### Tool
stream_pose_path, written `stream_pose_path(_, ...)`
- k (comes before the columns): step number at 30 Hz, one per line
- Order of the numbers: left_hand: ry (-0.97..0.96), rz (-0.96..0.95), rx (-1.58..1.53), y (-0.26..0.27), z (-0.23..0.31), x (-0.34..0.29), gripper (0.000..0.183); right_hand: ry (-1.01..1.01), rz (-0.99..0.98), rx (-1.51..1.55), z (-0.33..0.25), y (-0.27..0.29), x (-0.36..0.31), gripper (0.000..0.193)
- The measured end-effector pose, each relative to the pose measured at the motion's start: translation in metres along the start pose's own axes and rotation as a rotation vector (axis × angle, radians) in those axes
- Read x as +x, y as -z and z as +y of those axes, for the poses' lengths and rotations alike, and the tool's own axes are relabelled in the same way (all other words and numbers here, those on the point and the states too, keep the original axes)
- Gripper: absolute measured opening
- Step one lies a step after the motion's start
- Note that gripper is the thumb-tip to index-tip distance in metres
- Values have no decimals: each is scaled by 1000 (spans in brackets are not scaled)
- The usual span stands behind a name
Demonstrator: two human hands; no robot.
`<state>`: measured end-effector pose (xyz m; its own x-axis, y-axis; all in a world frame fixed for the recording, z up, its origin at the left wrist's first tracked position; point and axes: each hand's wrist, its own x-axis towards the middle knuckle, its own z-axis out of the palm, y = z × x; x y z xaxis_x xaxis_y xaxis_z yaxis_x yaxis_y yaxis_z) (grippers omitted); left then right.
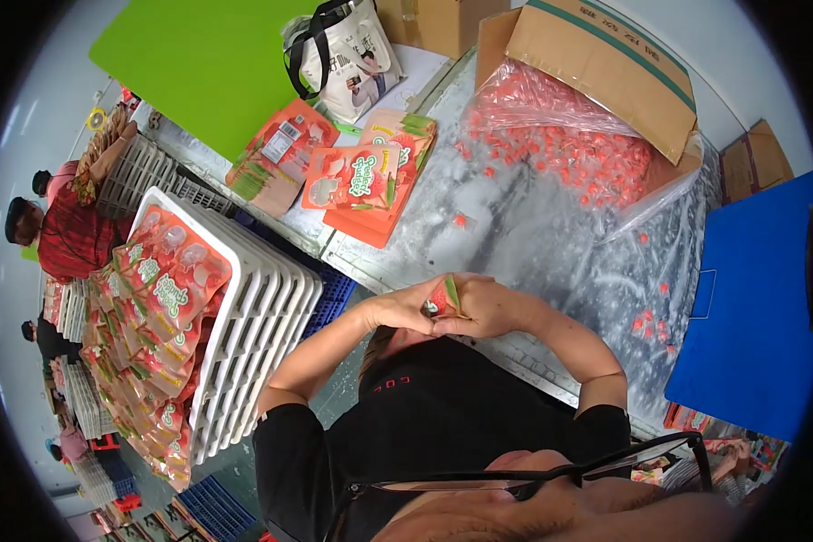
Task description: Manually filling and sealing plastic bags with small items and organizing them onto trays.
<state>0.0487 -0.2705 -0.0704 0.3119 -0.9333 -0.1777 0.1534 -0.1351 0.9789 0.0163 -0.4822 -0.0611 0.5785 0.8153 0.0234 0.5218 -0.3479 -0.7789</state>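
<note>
Close in front of my body, my left hand (405, 305) and my right hand (486, 305) are both closed on a red and green packaging pouch (441, 300). Most of the pouch is hidden by my fingers, and what is inside it cannot be seen. Beyond my hands lies the grey metal worktop (379, 257). Flat printed pouches (357, 176) are stacked on its far left part. Small red wrapped pieces (587, 167) spill from an open cardboard box (596, 72) lined with clear plastic. A single red piece (460, 220) lies apart, nearer my hands.
On my left, stacked white plastic trays (253, 334) carry many filled-looking pouches (154, 298). A white tote bag (348, 68) stands beside a green board (199, 63) at the back. The blue panel (750, 298) is at the right. Several people (72, 226) are farther left.
</note>
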Motion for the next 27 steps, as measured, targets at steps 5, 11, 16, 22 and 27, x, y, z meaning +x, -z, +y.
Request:
stream_pose_path(5, 49, 527, -46, 18, -33, -32, 71, 27, 743, -119, 57, 0, 19, 34)
stream_pose_path(11, 38, 766, -127, 2, -47, -47, 84, -431, 676, -806, 180, 21, 81, 61)
stream_pose_path(16, 50, 836, -221, -7, -50, -55, 82, -697, 706, -732, 246, 78, 79, 52)
stream_pose_path(22, 9, 833, -311, -6, -66, -52, 82, -535, 637, -684, 221, 27, 26, 51)
stream_pose_path(27, 61, 788, -238, -6, -62, -45, 74, -486, 807, -359, 241, -14, -44, 55)
